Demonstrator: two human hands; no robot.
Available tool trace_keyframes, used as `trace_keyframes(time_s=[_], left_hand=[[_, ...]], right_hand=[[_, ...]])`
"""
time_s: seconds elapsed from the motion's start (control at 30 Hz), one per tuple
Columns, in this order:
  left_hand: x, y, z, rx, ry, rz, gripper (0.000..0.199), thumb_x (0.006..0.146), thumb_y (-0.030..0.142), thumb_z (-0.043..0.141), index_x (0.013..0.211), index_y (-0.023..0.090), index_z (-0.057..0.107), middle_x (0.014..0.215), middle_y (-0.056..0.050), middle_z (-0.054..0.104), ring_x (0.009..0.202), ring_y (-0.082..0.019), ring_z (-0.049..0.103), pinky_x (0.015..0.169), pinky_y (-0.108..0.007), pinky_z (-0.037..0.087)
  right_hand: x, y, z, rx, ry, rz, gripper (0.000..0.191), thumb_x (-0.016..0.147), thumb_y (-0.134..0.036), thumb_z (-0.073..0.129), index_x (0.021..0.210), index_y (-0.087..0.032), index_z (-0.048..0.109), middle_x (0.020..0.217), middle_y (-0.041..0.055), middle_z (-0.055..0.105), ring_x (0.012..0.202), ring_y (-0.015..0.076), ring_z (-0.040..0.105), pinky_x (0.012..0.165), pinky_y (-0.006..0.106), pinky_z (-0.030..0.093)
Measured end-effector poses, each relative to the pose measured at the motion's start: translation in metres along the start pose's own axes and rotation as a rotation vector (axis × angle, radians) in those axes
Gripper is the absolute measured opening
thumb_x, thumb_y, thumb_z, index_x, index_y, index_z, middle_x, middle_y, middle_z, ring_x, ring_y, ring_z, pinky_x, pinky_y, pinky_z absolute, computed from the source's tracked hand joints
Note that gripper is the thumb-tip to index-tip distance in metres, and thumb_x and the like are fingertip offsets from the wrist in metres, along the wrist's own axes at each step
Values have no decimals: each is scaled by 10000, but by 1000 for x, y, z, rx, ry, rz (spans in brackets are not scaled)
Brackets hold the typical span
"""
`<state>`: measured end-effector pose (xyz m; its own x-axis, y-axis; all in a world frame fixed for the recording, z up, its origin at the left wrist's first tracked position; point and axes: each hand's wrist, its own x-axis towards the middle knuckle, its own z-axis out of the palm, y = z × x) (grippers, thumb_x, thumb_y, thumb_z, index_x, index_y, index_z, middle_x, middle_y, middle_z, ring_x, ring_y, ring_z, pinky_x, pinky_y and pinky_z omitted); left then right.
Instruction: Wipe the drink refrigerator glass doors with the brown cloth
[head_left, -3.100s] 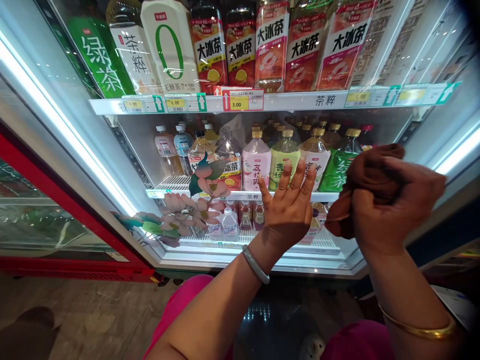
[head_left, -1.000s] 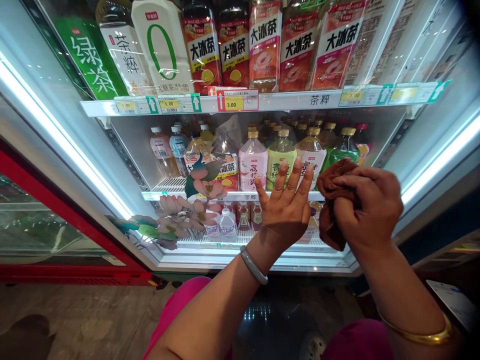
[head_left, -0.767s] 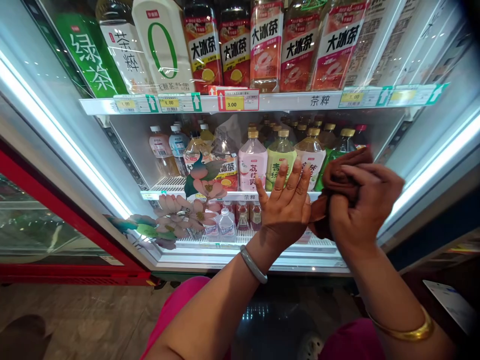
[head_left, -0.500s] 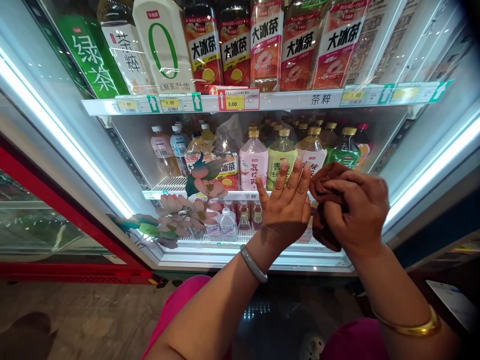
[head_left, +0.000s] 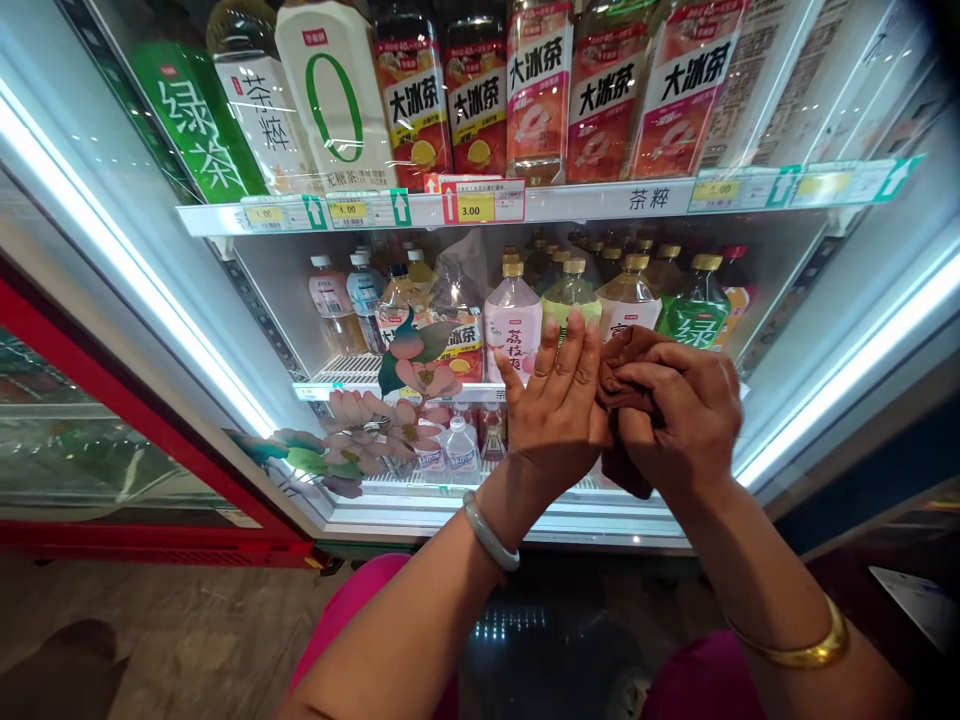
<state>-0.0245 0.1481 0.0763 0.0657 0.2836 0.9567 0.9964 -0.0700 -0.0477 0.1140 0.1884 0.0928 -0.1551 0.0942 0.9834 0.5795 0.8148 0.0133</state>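
A glass door (head_left: 270,330) with a flower decal (head_left: 382,430) stands before shelves of drinks. My left hand (head_left: 559,405) lies flat against the glass with its fingers spread, in front of a green-labelled bottle. Just to its right, my right hand (head_left: 679,415) is closed around a crumpled brown cloth (head_left: 630,370), which rests at the glass close to the left hand's fingers. Part of the cloth hangs below the right hand. A pink-labelled bottle (head_left: 513,325) shows behind the glass, left of my left hand's fingers.
Large tea bottles (head_left: 536,90) line the upper shelf (head_left: 577,200), which carries price tags. A red-framed cooler (head_left: 150,400) stands at the left. My knees, in pink clothing, are below. At the lower right lies a pale flat object (head_left: 915,600).
My right hand has moved left with the cloth, closer to my left hand. My left hand has shifted slightly left. The view has shifted a little.
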Motion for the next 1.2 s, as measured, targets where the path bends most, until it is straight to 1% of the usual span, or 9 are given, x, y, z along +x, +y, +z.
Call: trace_keyframes(time_s=[0.17,0.3,0.47,0.6,0.73,0.87,0.93,1.07,1.2], left_hand=[[2,-6,-9,6,8,-10,700,994,221,444,1663,93,283,1682,-114,391,1659,-189,68,1304,-530,-204],[-1,-12,-12,14,-7,0,686,1002,220,432,1660,88,288,1676,-116,402,1660,-192,65,1307,-549,-193],[-9,-28,-17,10,-56,2,662,1015,220,387,1652,65,301,1668,-147,413,1659,-198,95,1322,-543,-154],[-16,-40,-22,13,-69,65,637,1015,229,437,1630,85,359,1645,-153,453,1658,-191,114,1338,-549,-107],[-18,-50,-27,38,-58,72,641,1006,224,457,1622,75,368,1630,-170,472,1656,-192,106,1341,-560,-90],[-18,-60,-32,41,-58,46,708,1014,231,456,1673,85,243,1658,-180,418,1653,-219,119,1343,-559,-73],[-19,-64,-35,35,-79,35,759,1018,233,465,1696,104,148,1676,-180,381,1648,-239,160,1343,-555,-76],[-21,-71,-41,22,-103,45,786,1020,197,445,1703,126,64,1678,-147,388,1647,-230,169,1343,-527,-100],[-19,-78,-47,23,-101,27,780,1020,198,478,1700,128,105,1667,-137,412,1652,-211,133,1352,-529,-75]], right_hand=[[7,11,-4,-16,122,85,402,777,-128,622,1137,-287,704,1146,74,636,1124,295,626,1016,528,512],[10,-11,8,4,128,140,396,777,-149,619,1145,-267,702,1170,84,635,1152,310,616,1046,548,485],[2,-36,20,3,-7,-51,326,811,-212,633,1129,-257,688,1135,66,690,1094,275,632,985,462,492],[-2,-21,12,-8,-46,-114,300,798,-193,657,1087,-267,680,1107,53,695,1067,259,644,971,435,495],[5,-2,5,-17,66,-17,358,772,-146,663,1107,-266,698,1128,75,672,1070,280,641,985,472,499],[12,-21,15,-2,121,116,348,768,-145,641,1097,-232,714,1145,91,663,1104,302,632,1013,508,486],[12,-38,23,-1,74,61,318,785,-174,650,1091,-231,716,1137,84,681,1101,296,630,1004,495,483],[7,-57,32,6,-71,-176,201,868,-235,684,1068,-230,701,1110,74,719,1062,261,643,989,457,484],[10,-45,25,40,-23,-134,248,867,-210,693,1112,-247,676,1113,75,710,1071,260,654,989,450,501]])
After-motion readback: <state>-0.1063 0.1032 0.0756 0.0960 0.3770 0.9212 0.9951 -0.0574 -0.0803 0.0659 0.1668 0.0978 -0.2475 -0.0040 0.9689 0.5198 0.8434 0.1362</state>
